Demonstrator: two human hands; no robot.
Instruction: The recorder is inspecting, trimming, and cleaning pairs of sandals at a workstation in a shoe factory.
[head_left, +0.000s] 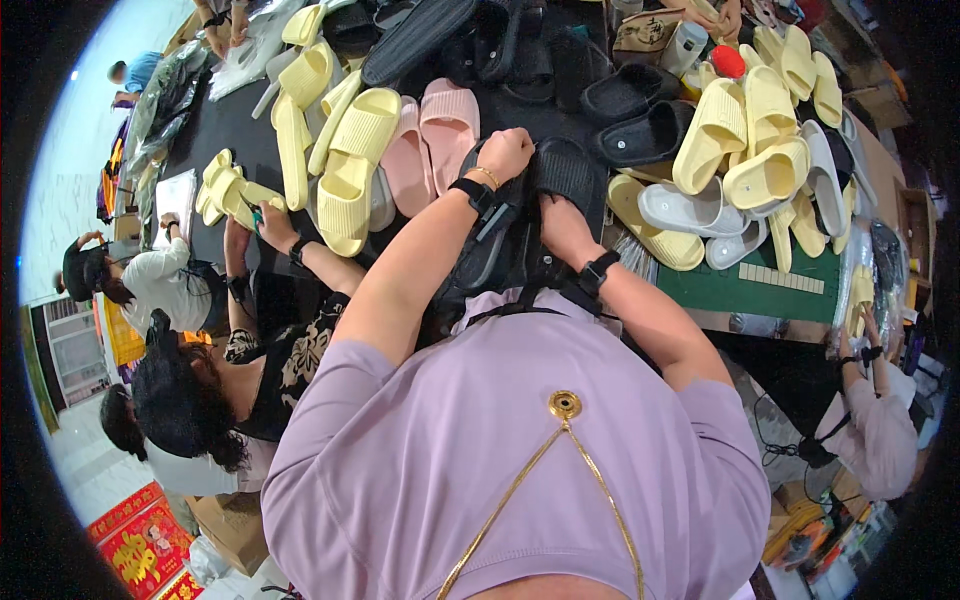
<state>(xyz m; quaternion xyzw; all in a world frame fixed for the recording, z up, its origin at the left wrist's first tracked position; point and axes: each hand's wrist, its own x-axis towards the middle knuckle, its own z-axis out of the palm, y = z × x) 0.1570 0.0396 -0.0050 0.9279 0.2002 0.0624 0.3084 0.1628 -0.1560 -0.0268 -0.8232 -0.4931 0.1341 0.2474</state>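
My left hand is closed over the far end of a black slipper; its fingertips are hidden, so what they hold does not show. Just to its right lies another black slipper with a ribbed strap. My right hand has its fingers bent into the near opening of that strap and grips it. Beside my left arm is a pair of pink slippers. Black slippers with small white round stickers lie to the right of my hands.
Yellow slippers are piled on the left, and more yellow slippers with grey ones on the right. A green mat carries a strip of pale labels. At left, a co-worker's hand handles a yellow slipper.
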